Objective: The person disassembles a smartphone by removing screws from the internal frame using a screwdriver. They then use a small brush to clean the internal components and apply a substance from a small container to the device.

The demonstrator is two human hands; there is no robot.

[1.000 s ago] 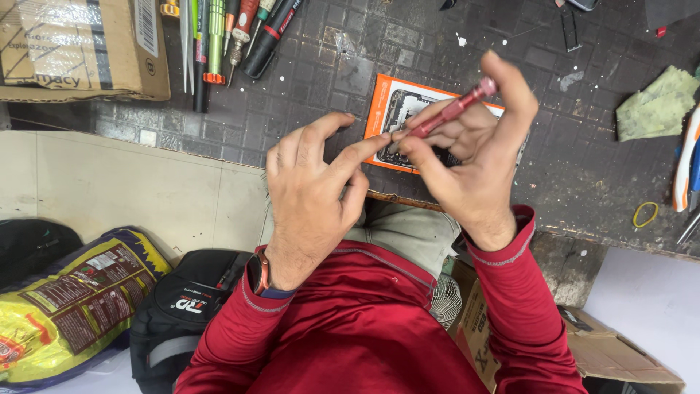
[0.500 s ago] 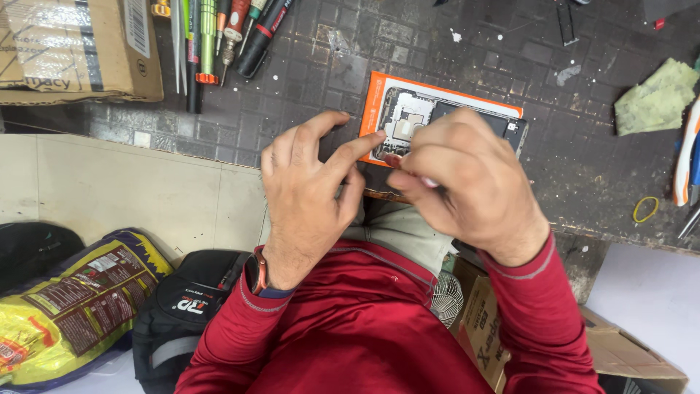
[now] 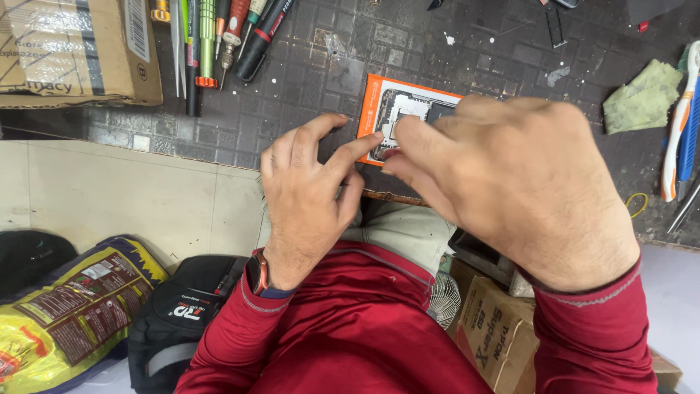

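An opened phone in an orange frame [image 3: 408, 109] lies on the dark gridded mat [image 3: 328, 73], its inner parts facing up. My left hand [image 3: 306, 190] rests at the phone's near left corner, index fingertip touching the orange edge, other fingers loosely curled and apart. My right hand [image 3: 525, 182] is close to the camera and covers the phone's right half. Its thumb and fingers are pinched together over the phone's lower part. The red screwdriver it held earlier is hidden under the hand.
Several screwdrivers and tweezers [image 3: 219, 36] lie in a row at the back left beside a cardboard box [image 3: 73, 51]. A green cloth [image 3: 642, 98] and a toothbrush [image 3: 678, 124] lie right. Below the bench are a yellow bag [image 3: 65, 314], black backpack [image 3: 182, 314] and carton [image 3: 496, 335].
My right hand turned over and came down from a raised pose, bringing the red screwdriver to the phone. My left hand stayed at the phone's corner.
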